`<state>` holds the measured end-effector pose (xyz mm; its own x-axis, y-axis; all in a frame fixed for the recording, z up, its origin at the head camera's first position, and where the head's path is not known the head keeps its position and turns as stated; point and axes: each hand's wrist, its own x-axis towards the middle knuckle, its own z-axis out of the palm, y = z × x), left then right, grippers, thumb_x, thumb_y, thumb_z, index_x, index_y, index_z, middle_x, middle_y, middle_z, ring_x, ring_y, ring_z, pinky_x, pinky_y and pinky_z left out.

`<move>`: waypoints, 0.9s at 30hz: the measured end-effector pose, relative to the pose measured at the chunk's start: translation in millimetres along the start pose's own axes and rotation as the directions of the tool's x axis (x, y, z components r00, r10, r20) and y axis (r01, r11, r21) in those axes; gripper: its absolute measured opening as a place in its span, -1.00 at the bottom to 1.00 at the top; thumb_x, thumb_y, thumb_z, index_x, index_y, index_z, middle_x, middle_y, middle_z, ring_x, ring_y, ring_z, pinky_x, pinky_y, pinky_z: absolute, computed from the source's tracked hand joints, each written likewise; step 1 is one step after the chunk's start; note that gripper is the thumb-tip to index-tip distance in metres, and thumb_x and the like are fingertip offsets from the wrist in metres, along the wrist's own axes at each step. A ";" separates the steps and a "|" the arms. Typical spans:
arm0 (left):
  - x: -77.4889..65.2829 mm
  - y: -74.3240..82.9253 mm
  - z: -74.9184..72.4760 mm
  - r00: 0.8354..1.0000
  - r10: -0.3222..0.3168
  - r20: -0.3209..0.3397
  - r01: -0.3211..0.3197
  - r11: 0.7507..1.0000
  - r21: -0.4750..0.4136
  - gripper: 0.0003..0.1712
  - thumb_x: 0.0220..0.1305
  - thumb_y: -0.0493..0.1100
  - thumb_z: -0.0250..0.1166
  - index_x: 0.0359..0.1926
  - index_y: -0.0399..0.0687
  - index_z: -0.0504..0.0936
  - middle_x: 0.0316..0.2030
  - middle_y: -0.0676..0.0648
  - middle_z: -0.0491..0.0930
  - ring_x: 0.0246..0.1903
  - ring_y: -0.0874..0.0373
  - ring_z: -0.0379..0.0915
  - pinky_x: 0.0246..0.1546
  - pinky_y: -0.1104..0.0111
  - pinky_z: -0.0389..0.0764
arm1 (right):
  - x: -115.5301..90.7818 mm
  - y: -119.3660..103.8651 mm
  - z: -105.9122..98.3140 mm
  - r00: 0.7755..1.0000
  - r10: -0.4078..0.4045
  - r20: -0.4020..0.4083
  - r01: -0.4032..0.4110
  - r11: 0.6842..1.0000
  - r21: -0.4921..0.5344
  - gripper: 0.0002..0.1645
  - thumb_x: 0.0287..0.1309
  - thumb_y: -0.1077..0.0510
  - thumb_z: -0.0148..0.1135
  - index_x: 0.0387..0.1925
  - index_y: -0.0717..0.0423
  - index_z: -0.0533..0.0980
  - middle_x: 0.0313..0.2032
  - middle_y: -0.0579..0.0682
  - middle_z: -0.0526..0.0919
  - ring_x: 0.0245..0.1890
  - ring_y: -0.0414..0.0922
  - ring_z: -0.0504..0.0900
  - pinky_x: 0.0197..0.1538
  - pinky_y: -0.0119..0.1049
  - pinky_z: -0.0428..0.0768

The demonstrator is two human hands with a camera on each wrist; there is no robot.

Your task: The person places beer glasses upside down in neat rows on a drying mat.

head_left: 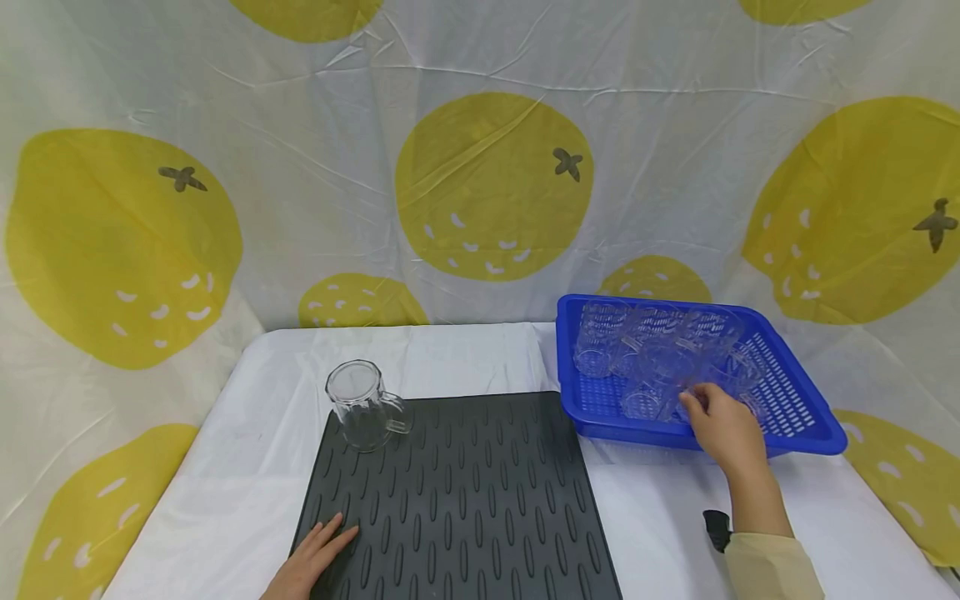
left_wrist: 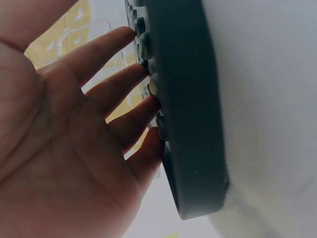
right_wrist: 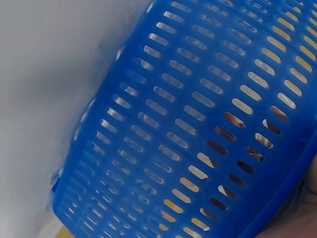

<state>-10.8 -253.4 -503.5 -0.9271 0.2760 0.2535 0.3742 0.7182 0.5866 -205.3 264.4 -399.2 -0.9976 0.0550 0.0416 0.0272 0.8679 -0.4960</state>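
A clear glass mug (head_left: 365,408) stands upside down on the far left corner of a black ridged drying mat (head_left: 465,500), its handle to the right. My left hand (head_left: 313,557) rests its spread fingertips on the mat's near left edge; the left wrist view shows straight fingers (left_wrist: 106,54) touching the ridges. Over the front rim of a blue plastic basket (head_left: 806,417), my right hand (head_left: 727,427) pinches a glass mug (head_left: 667,364) with curled fingers. Several other clear glasses lie in the basket. In the right wrist view, the basket's slotted wall (right_wrist: 183,109) hides most of that hand.
A white cloth (head_left: 202,492) covers the table under the mat and basket. Behind hangs a white curtain (head_left: 315,200) printed with yellow lemons. A small black object (head_left: 717,529) shows beside my right sleeve (head_left: 772,567).
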 end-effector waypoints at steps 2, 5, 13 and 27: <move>-0.1 -0.3 0.3 1.000 0.003 -0.002 -0.003 1.000 -0.001 -0.16 0.08 0.40 0.12 0.19 -0.09 0.41 0.08 -0.43 0.36 -0.03 -0.62 0.20 -0.35 -0.23 0.39 | -0.3 -0.9 0.4 1.000 -0.005 -0.015 0.005 1.000 0.001 -0.32 0.37 -0.14 -0.18 0.08 0.46 0.32 -0.11 0.41 0.48 -0.15 0.31 0.46 -0.22 0.13 0.44; -0.2 -0.4 0.7 1.000 -0.001 0.002 0.001 1.000 -0.001 -0.17 0.08 0.40 0.13 0.19 -0.08 0.41 0.08 -0.43 0.36 -0.03 -0.61 0.20 -0.34 -0.23 0.39 | -0.1 -0.7 1.2 0.999 -0.012 -0.038 0.012 1.000 -0.004 -0.35 0.37 -0.13 -0.17 0.03 0.43 0.36 -0.17 0.36 0.52 -0.22 0.27 0.49 -0.28 0.08 0.44; -0.5 0.9 0.7 1.000 -0.001 -0.009 0.001 1.000 0.000 -0.18 0.09 0.40 0.11 0.20 -0.05 0.41 0.11 -0.35 0.37 -0.03 -0.60 0.21 -0.35 -0.22 0.40 | -0.2 2.7 7.2 0.992 -0.018 -0.124 0.015 1.000 -0.024 -0.41 0.38 -0.09 -0.17 0.00 0.41 0.39 -0.24 0.32 0.55 -0.27 0.26 0.50 -0.28 0.12 0.41; -0.2 1.9 -0.3 1.000 0.008 -0.007 -0.008 1.000 0.004 -0.15 0.08 0.41 0.12 0.19 -0.10 0.40 0.10 -0.40 0.36 -0.03 -0.61 0.20 -0.35 -0.23 0.39 | -1.7 7.1 18.1 0.945 -0.002 -0.326 0.019 0.999 0.047 -0.43 0.35 -0.11 -0.11 -0.07 0.36 0.44 -0.31 0.27 0.57 -0.35 0.18 0.49 -0.27 0.09 0.37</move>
<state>-10.0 -252.3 -502.2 -0.9240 0.2772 0.2634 0.3814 0.7183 0.5819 -204.6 261.6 -418.4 -0.9225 0.2110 0.3233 0.0055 0.8446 -0.5354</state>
